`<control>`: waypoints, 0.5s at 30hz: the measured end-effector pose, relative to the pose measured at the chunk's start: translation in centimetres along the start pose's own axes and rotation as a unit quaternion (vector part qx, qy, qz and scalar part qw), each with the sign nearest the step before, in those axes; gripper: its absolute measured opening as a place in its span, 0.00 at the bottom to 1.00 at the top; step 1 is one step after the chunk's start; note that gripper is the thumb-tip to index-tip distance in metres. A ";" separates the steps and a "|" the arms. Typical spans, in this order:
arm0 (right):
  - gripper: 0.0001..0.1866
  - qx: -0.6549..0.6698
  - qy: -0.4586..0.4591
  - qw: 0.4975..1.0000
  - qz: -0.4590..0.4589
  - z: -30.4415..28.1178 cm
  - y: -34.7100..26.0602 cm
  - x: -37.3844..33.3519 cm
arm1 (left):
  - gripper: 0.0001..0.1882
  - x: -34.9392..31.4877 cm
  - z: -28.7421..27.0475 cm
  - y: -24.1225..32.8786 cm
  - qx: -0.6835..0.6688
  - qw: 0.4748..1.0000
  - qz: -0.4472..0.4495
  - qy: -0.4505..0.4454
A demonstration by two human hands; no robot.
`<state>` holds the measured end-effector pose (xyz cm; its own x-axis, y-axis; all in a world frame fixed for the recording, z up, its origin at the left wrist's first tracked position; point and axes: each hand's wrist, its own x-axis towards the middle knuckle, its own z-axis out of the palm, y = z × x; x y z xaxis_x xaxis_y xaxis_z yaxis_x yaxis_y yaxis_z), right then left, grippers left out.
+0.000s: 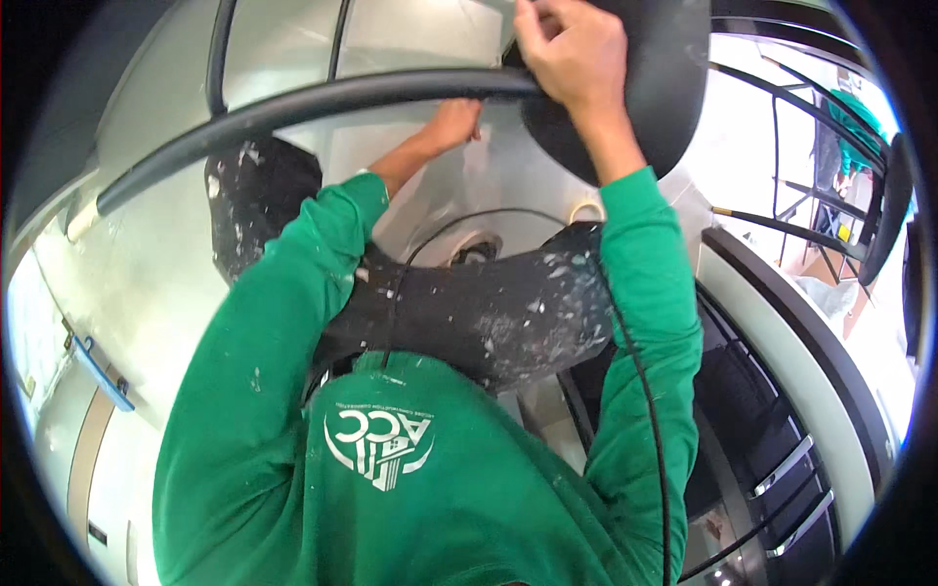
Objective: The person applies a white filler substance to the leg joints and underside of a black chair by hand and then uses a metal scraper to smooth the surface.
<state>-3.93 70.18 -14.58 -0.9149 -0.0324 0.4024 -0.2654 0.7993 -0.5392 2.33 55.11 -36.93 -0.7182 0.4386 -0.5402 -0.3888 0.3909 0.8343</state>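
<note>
A black curved tube (322,105), part of what looks like a chair frame, arches across the upper view, with a pale tip at its left end. Its right end meets a smooth black rounded panel (625,107), seemingly the seat or back. Over that joint is my right hand (576,49), its fingers curled closed; whatever they pinch is too small to make out. Just below the tube, left of the panel, my left hand (452,127) is closed in a loose fist. What it holds, if anything, is hidden.
A thin black cable (640,361) runs along my right arm and across my lap. Stained black trousers (459,303) cover my legs on the pale floor. At right stand a dark-edged cabinet (796,322), another black chair (884,210) and a person in green (856,127).
</note>
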 end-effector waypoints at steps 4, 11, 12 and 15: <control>0.14 0.003 -0.004 1.000 0.015 -0.1 -1.3 0.2 | 0.21 -1.1 -4.0 -1.8 -0.032 0.993 0.067 0.095; 0.15 -0.019 -0.056 0.997 0.057 1.3 1.0 -0.3 | 0.18 -0.2 -2.4 -2.6 -0.264 0.955 0.026 0.131; 0.15 -0.025 -0.087 0.993 0.076 1.3 2.7 -0.6 | 0.24 0.1 -1.9 -2.7 -0.292 0.947 0.035 0.127; 0.17 -0.076 -0.102 0.991 0.045 0.1 4.0 -0.1 | 0.27 0.3 -0.2 -1.1 -0.286 0.946 0.016 0.155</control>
<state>-4.92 73.34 -16.88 -0.9793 -0.0644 0.1919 -0.1449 0.8847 -0.4430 2.39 54.64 -37.97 -0.8351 0.1505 -0.5292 -0.5487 -0.1587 0.8208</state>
